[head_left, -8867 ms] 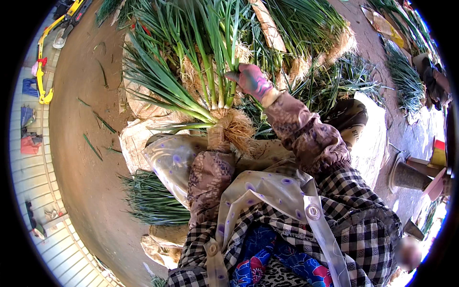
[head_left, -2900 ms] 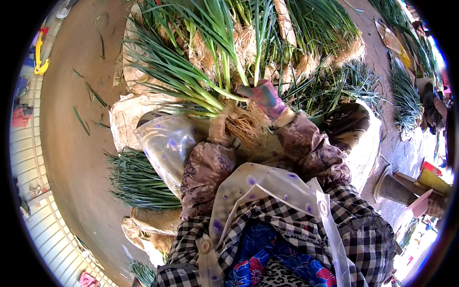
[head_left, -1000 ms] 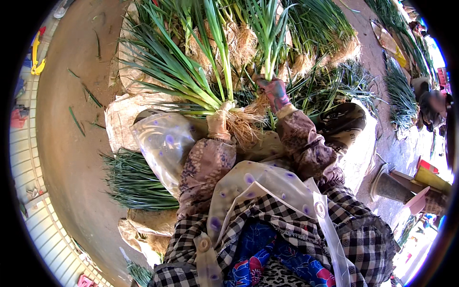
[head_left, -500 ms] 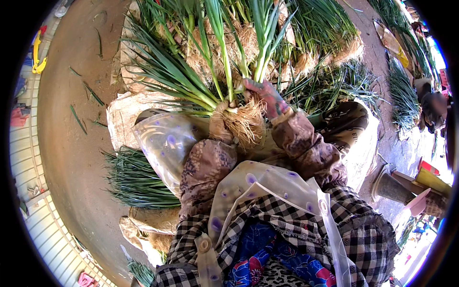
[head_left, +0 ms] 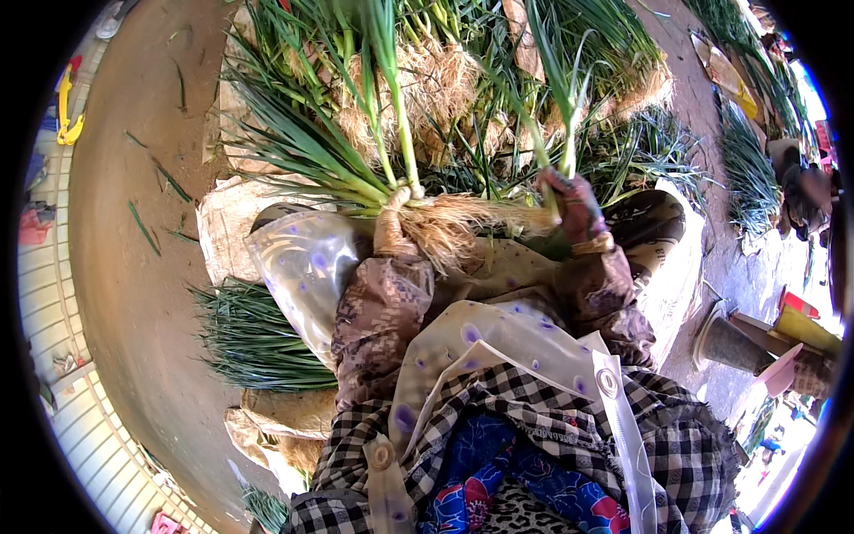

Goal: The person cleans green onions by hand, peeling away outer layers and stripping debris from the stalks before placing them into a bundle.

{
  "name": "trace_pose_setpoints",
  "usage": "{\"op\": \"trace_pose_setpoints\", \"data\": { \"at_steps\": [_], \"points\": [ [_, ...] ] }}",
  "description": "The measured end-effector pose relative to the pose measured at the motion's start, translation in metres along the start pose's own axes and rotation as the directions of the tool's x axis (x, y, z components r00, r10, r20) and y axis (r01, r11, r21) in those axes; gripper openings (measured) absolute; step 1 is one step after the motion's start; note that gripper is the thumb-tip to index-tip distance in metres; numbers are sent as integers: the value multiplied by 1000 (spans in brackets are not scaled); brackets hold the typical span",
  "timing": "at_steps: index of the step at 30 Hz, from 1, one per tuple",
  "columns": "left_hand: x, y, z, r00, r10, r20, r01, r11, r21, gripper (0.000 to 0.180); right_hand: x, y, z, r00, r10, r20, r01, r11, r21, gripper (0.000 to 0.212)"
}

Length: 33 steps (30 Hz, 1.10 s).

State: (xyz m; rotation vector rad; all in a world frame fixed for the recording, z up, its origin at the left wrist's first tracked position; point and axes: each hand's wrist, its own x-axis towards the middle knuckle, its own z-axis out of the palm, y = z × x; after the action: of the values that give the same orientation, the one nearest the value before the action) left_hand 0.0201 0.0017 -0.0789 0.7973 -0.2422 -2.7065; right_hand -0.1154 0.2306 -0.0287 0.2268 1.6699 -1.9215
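Observation:
My left hand (head_left: 391, 222) is closed round the base of a bunch of green onions (head_left: 365, 182), their leaves fanned up and to the left. Pale, stringy roots (head_left: 440, 222) stick out from it to the right. To the right of that, my right hand (head_left: 578, 209) is closed on a few green onions (head_left: 570, 142), leaves pointing up; some of their roots trail toward the left bunch. A clear plastic apron (head_left: 311, 258) with purple dots lies over my knees, under both hands.
In front lies a large pile of green onions (head_left: 445, 84), roots showing. Loose leaves (head_left: 658, 156) lie at its right. A tied bundle of green leaves (head_left: 258, 334) is by my left side, and a grey bucket (head_left: 734, 343) stands at the right. Scraps of leaf lie on the floor (head_left: 133, 294).
My right hand has moved to the right, away from my left, carrying a few green onions apart from the bunch. The roots between the hands are now stretched sideways. My left hand has shifted slightly left.

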Motion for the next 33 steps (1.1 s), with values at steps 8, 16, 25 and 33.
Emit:
{"op": "trace_pose_setpoints", "data": {
  "at_steps": [8, 16, 25, 33],
  "points": [
    [-17, -5, 24, 992, -97, -76, 120, 905, 408, 19, 28, 11, 22, 959, -180, 217, 213, 967, -139, 21],
    [-5, -8, 7, 993, -121, 13, 103, 896, 431, 26, 52, 53, 83, 793, -137, 594, -99, 932, 348, 45],
    [-26, 12, 22, 979, 4, 206, -68, 951, 303, 40, 60, -30, 46, 972, -223, 78, 200, 952, 230, 24],
    [-24, -2, 30, 972, -102, 210, 21, 934, 357, 43, 28, -4, 114, 795, -451, 405, 541, 829, -139, 27]
  ]
}}
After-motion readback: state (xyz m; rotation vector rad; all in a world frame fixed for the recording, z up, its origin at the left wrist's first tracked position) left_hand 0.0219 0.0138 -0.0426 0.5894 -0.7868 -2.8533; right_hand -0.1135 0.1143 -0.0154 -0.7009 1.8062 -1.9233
